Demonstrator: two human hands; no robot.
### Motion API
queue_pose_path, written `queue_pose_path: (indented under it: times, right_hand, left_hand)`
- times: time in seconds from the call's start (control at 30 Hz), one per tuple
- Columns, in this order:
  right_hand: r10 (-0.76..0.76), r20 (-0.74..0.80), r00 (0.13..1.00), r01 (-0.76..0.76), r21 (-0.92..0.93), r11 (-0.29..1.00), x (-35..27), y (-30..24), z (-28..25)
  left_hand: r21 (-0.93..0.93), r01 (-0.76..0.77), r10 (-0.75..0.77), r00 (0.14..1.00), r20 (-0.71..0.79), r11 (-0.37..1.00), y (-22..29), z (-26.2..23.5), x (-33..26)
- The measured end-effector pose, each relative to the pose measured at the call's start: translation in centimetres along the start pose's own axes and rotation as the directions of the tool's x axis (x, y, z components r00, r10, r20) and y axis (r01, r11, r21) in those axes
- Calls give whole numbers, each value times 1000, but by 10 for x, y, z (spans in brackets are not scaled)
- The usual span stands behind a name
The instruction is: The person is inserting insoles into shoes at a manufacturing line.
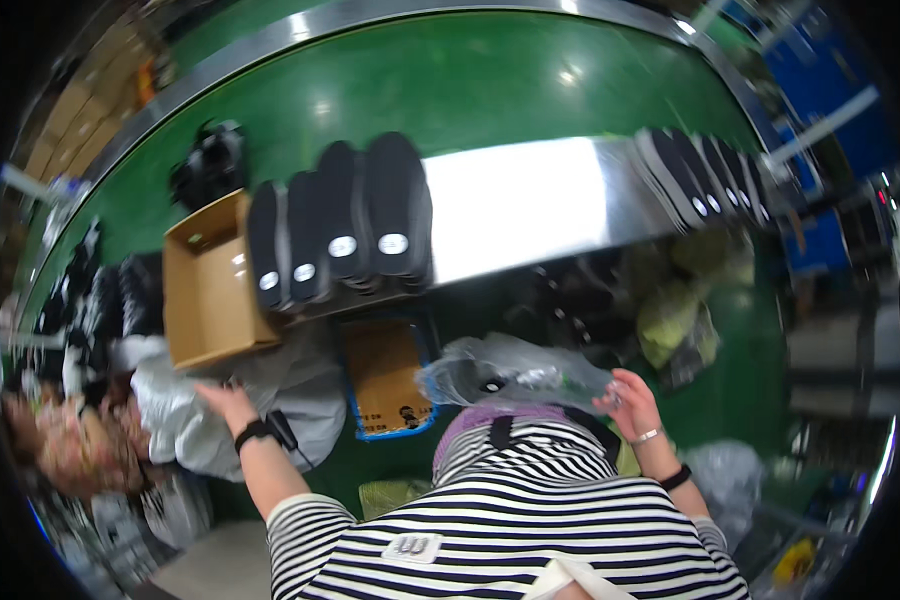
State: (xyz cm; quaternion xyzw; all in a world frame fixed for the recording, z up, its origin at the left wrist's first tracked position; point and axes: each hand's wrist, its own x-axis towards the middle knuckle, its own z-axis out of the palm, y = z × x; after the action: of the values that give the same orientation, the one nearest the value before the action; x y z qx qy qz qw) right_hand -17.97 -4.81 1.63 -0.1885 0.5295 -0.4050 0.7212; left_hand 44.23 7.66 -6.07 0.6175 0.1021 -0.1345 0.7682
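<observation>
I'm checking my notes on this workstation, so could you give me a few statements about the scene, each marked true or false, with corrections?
1. The right hand holds a clear plastic bag. True.
2. Dark insoles with white oval labels lie on the metal bench. True.
3. The open cardboard box is to the right of all the insoles. False: it is to the left of them.
4. All the insoles lie in one group. False: there is one group at each end of the bench.
5. The left hand is gripping an insole. False: it is below the box, by the white bag, apart from the insoles.
</observation>
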Motion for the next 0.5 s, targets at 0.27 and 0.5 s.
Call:
queue_pose_path:
  times: [0.27, 0.5]
  right_hand:
    - [-154, -2, 988, 153, 129, 980, -21, -5, -24]
    - [-246, -32, 969, 247, 232, 941, -53, -11, -65]
  left_hand:
    - [615, -623, -200, 605, 771, 484, -146, 64, -217]
    - [771, -473, -670, 407, 620, 426, -221, 105, -284]
